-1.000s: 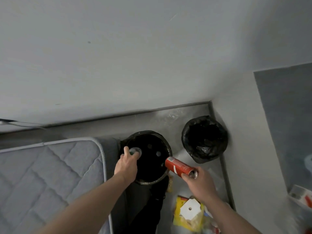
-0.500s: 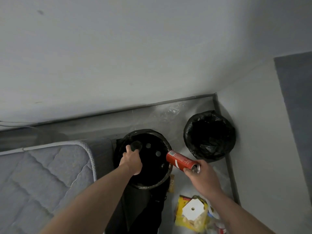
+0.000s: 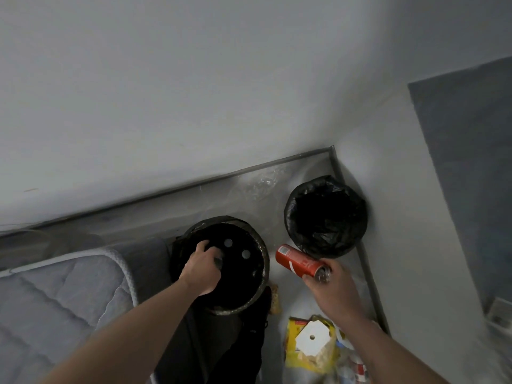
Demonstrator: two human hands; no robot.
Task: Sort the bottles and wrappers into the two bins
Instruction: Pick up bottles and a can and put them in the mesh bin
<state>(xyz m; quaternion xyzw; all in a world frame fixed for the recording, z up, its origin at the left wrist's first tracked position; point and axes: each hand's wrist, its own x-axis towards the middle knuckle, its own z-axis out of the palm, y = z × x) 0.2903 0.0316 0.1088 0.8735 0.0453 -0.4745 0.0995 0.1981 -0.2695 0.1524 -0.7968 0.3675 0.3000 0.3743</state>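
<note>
Two round black bins: the left hand [image 3: 201, 268] curls inside the near bin [image 3: 261, 268]; I cannot tell what it holds. The right hand [image 3: 331, 292] grips a red metal can [image 3: 297, 261] beside the far bin [image 3: 289, 217].

Two bare forearms in shot, no sleeves showing anywhere. Left hand [image 3: 201, 268] and right hand [image 3: 331, 291] both bare too, no gloves, rings, watch or bands on wrists.

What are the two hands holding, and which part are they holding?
The right hand grips the red can at its top end, by the silver lid. The left hand reaches into the near bin; whether it holds anything cannot be told.
</note>
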